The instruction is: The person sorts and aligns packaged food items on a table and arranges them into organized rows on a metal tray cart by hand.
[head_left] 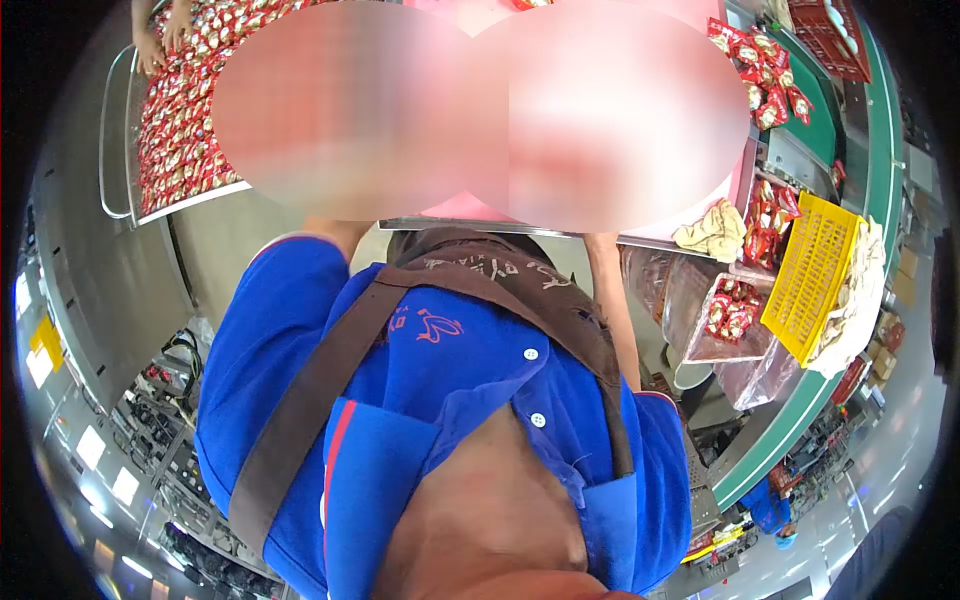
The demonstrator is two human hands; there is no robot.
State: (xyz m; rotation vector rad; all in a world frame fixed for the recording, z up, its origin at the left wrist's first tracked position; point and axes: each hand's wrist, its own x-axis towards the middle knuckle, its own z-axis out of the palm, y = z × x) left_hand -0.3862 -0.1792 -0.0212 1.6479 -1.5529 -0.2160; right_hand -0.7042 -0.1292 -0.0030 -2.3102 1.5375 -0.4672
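Note:
Large blurred patches cover the middle of the work surface and hide both of my hands. My left forearm (342, 234) reaches forward under the left patch, and my left hand cannot be made out. On the other side, my right forearm (606, 290) runs up past the metal front edge, with my right hand lost in the blur. What either hand holds or touches is hidden. Part of the pink work surface (445, 208) shows between the patches. Near my right arm a crumpled beige cloth (712, 232) lies at the table's corner.
A tray of red-wrapped packets (180, 150) stands at left, another person's hands (160, 45) over it. More red packets (765, 75) lie at upper right. A yellow basket (812, 270) and a plastic-lined box of packets (733, 310) sit at right, beside a green conveyor (885, 130).

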